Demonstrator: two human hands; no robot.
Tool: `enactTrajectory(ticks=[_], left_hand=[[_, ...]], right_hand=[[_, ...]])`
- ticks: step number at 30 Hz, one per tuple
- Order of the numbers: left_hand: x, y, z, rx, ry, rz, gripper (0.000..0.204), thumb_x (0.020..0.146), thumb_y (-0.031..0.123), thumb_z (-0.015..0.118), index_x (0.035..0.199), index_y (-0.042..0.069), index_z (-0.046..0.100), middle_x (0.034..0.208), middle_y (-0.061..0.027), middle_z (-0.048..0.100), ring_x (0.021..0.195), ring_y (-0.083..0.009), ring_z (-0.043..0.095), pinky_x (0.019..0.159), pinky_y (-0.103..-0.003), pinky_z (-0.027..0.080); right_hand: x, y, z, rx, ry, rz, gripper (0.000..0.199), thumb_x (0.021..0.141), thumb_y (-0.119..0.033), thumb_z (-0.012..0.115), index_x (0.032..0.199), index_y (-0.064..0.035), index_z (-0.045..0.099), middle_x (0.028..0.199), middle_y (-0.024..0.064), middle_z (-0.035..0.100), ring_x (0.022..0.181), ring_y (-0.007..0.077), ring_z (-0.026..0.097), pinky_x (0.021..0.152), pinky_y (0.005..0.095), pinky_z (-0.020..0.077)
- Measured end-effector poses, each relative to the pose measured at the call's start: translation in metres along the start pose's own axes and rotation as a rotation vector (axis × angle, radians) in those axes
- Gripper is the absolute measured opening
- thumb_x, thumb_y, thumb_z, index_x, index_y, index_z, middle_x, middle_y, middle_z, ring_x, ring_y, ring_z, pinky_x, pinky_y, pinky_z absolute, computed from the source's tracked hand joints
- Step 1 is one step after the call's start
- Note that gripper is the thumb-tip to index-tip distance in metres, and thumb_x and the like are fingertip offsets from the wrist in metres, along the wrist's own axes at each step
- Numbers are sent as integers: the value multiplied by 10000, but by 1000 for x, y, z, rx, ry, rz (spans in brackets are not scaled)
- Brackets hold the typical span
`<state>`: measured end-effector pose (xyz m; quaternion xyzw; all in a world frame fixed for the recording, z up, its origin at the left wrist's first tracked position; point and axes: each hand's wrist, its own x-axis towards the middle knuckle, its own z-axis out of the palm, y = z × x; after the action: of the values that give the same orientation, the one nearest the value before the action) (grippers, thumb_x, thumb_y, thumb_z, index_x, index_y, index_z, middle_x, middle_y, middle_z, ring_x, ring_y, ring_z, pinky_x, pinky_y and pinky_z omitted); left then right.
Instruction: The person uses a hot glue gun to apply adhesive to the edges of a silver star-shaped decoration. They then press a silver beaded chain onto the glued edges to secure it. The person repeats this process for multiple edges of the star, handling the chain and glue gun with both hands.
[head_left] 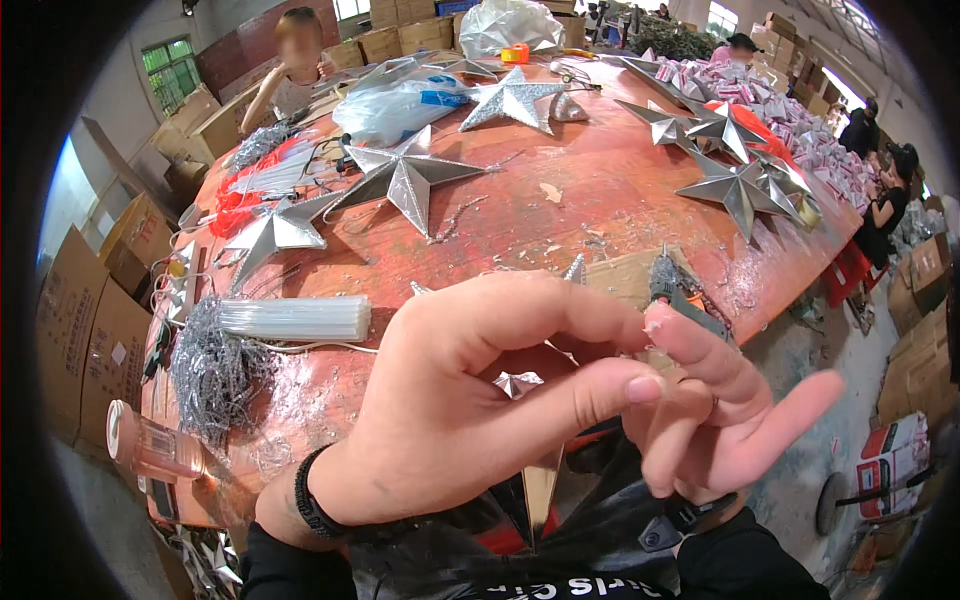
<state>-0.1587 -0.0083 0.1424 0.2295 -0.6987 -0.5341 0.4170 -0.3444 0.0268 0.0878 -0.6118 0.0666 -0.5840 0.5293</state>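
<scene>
The left hand [470, 400] fills the centre, fingers curled with forefinger and thumb bent toward each other; its grip is narrow, and I cannot tell what, if anything, it pinches. Touching it at 3 o'clock, the right hand [720, 420] has loosely spread fingers, and its grip cannot be told either. Behind both, a silver foil star [535, 490] points down toward 6 o'clock, largely hidden by the left hand. At 1 o'clock a glue gun [672, 288] rests on the red table [560, 220]. At 9 o'clock lie a bundle of clear glue sticks [292, 318] and silver tinsel [212, 372]. More silver stars [405, 175] lie at 12 o'clock, beside a plastic bag [400, 105].
</scene>
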Motion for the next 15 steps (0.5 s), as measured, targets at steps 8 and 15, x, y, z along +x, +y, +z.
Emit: enactTrajectory(ticks=[8,15], left_hand=[[0,3,1,76,47,-19,129,855,21,672,944,-53,615,870,-69,645,747,-90,603,664,-220,487],[3,-8,-8,305,2,295,119,867,28,658,948,-49,620,885,-83,648,749,-100,593,645,-226,484]], right_hand=[[-5,-6,0,-149,-50,168,1186,751,-834,-14,1415,119,229,544,104,606,406,123,477,539,250,428],[3,-2,-8,548,-57,67,1043,856,-744,-38,1424,85,240,460,41,527,339,98,317,375,240,272]])
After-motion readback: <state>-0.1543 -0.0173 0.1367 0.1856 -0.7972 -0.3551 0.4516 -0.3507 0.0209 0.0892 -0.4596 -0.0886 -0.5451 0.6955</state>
